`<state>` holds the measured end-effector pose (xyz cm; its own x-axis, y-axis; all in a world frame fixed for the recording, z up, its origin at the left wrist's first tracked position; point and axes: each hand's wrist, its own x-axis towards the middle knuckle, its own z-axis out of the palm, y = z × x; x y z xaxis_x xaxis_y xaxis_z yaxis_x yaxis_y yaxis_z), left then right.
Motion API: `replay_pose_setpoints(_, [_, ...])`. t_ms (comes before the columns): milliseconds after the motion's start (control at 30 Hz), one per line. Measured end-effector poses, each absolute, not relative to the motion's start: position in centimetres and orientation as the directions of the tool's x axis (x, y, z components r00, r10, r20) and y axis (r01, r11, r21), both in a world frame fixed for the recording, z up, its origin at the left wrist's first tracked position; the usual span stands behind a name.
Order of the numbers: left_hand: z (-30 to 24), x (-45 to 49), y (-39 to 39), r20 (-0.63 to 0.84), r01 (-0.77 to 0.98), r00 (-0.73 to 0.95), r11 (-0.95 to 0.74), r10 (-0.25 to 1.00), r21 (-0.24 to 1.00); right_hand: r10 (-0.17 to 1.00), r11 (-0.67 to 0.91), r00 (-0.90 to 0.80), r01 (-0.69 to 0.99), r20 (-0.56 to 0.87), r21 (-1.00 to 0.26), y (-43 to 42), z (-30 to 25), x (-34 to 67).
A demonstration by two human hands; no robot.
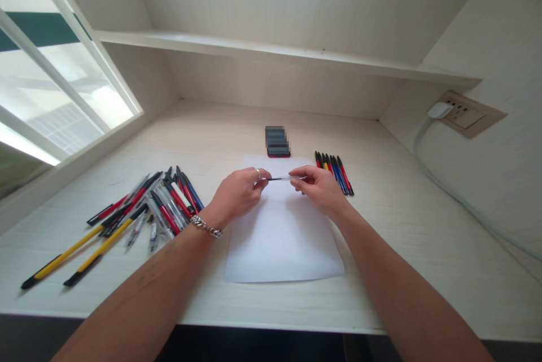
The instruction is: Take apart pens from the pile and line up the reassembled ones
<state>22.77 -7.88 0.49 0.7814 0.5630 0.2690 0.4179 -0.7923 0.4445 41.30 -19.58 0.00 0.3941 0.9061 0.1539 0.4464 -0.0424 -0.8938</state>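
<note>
Both hands meet over a white sheet of paper [283, 238] lying on the desk. Between them, level and a little above the sheet's upper part, runs a slim pen [279, 178], dark and thin on the left and clear or whitish on the right. My left hand [241, 192], with a ring and a chain bracelet, pinches its left end. Fingers of my right hand [317, 184] are closed on the clear part at the other end. The fingers hide both ends, so I cannot tell whether the pen is in one piece.
A messy pile of pens [169, 198] lies left of the paper, with two long yellow-and-black pens [105, 246] in front. Several pens in a row [334, 173] lie on the right. A phone-like dark object [277, 142] sits behind the paper. A cable [457, 198] hangs from the wall socket [470, 113].
</note>
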Motion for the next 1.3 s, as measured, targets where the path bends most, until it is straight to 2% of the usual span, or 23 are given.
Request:
replay_pose_setpoints(433, [0.6,22.0,-6.4,0.277,0.445,0.776,-0.803,0.566,0.396,0.874,-0.042,0.44,0.491,0.207,-0.87,-19.7,-0.4,42.6])
replay_pose_setpoints(667, [0.4,21.6,-5.3,0.309,0.464,0.729,-0.773,0.611,0.434,0.869,-0.059,0.459,0.468,0.185,-0.882,-19.6,-0.6,43.5])
replay_pose_setpoints(1000, [0.8,21.6,-5.2,0.346,0.398,0.727,-0.775,0.593,0.491,0.888,-0.131,0.358,0.797,0.288,-0.589,-15.8,-1.5,41.8])
replay_pose_setpoints(1167, [0.9,21.7,-5.7,0.33,0.387,0.748,-0.783,0.575,0.488,0.884,-0.218,0.379,0.851,0.273,-0.478,-15.2,-2.2,41.5])
replay_pose_setpoints(1300, [0.8,21.9,-6.0,0.325,0.381,0.76,-0.791,0.563,0.479,0.884,-0.231,0.383,0.856,0.268,-0.462,-15.3,-2.5,41.5])
